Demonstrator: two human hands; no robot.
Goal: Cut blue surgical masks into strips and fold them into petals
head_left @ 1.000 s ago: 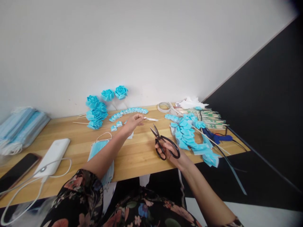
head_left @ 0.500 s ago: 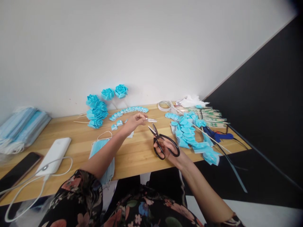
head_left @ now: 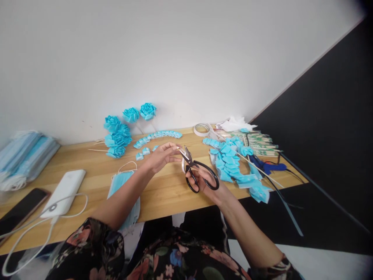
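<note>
My right hand (head_left: pixel 204 184) is wrapped round the black handles of a pair of scissors (head_left: pixel 212 171), whose blades are parted and point up and to the left. A narrow white strip (head_left: pixel 183 165) runs from the fingertips of my left hand (head_left: pixel 164 155), passes by the blades and curves down below them. The left thumb and forefinger pinch its upper end. Whether the strip lies between the blades or only beside them, I cannot tell. Under my left forearm lies a blue face mask (head_left: pixel 121 181). Small folded blue pieces (head_left: pixel 163 134) form an arc beyond my left hand.
Blue fabric flowers (head_left: pixel 118 136) on sticks stand and lie at the back left. A tape roll (head_left: pixel 202 129), blue folded strips (head_left: pixel 230 159), bundled sticks (head_left: pixel 264 146) and a blue glue gun (head_left: pixel 272 167) are on the right. Stacked masks (head_left: pixel 29 155), a phone (head_left: pixel 23 210) and a white power bank (head_left: pixel 64 192) are left.
My left hand has come nearer and its lower fingers have spread. The white strip, which pointed right above the scissors, now hangs curved at the blades. The scissors have shifted slightly left and up.
</note>
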